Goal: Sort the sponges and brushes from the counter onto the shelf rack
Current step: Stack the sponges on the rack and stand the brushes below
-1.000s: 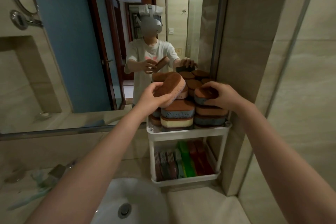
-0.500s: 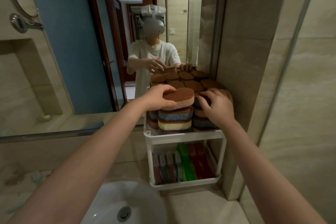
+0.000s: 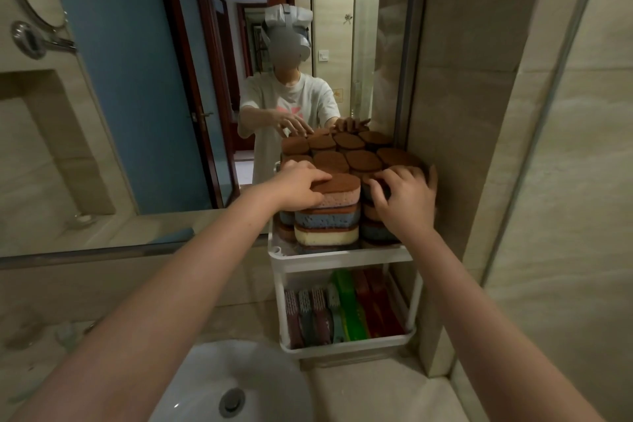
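A white two-tier shelf rack stands against the mirror at the counter's right end. Its top tier holds stacks of brown-topped sponges. My left hand holds the pink-bodied top sponge of the front left stack, fingers over its top and thumb at its side. That sponge lies flat on a blue sponge and a cream one. My right hand curls over the top sponge of the front right stack and hides most of it. Upright brushes and scrub pads fill the lower tier.
A white sink basin lies below my arms, left of the rack. A tiled wall stands right beside the rack. The mirror behind reflects the person and the sponges. A round wall mirror hangs far left.
My left hand brought its tilted sponge down flat onto the front left stack. My right hand lowered its sponge onto the front right stack.
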